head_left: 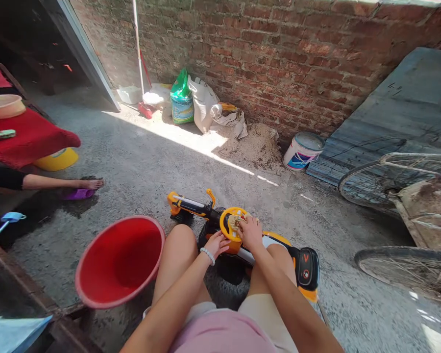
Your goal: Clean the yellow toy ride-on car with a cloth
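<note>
A yellow and black toy excavator [275, 239] stands between and beyond my knees, with a round yellow steering wheel [224, 221] in its middle. My left hand [218, 245], with a pale beaded bracelet at the wrist, touches the lower left rim of the wheel, its fingers together. My right hand [250, 232] presses a crumpled beige cloth [233, 223] against the wheel's centre, fingers bent over it. Part of the cloth is hidden under those fingers.
A large red tub [119, 262] stands left of my legs. At the far left sits another person with a bare foot [91, 184] on wet concrete. Sacks [203, 103] and a paint bucket [304, 149] line the brick wall; a wheeled cart [422, 215] is at right.
</note>
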Available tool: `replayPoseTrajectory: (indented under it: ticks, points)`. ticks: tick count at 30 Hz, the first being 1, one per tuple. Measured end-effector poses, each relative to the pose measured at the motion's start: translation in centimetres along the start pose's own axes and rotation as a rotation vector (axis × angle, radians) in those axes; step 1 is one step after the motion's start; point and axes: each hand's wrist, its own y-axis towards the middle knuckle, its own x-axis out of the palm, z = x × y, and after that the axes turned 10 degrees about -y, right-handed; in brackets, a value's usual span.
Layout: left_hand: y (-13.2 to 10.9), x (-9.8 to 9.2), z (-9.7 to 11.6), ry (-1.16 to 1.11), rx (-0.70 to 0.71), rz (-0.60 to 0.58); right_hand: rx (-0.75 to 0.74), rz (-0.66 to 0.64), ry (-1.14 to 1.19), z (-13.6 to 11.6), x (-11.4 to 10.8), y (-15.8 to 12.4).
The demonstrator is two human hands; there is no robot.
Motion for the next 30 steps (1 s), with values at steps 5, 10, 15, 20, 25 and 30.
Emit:
replayPoseTrajectory:
  ticks: [5, 10, 15, 20, 25, 30]
  points:
    - [-0.6, 0.6, -1.0, -0.016, 0.018, -0.022, 0.214, -0.046, 0.158, 3.3, 0.4, -0.2]
    - [-0.5, 1.3, -1.2, -0.068, 0.036, 0.029, 0.314, -0.094, 0.351, 4.2, 1.1, -0.6]
    - [0.0, 1.3, -0.4, -0.073, 0.087, 0.056, 0.364, -0.091, 0.211, 0.2, 0.1, 0.1]
    - [0.2, 0.9, 0.6, -0.086, 0.047, 0.001, 0.345, -0.204, 0.111, -0.8, -1.2, 1.0]
    - [0.1, 0.3, 0.5, -0.047, 0.005, -0.047, 0.295, -0.133, -0.011, 0.5, -0.6, 1.0]
    - [0.2, 0.3, -0.2, -0.071, 0.037, -0.052, 0.212, -0.145, -0.072, 0.5, -1.4, 3.2]
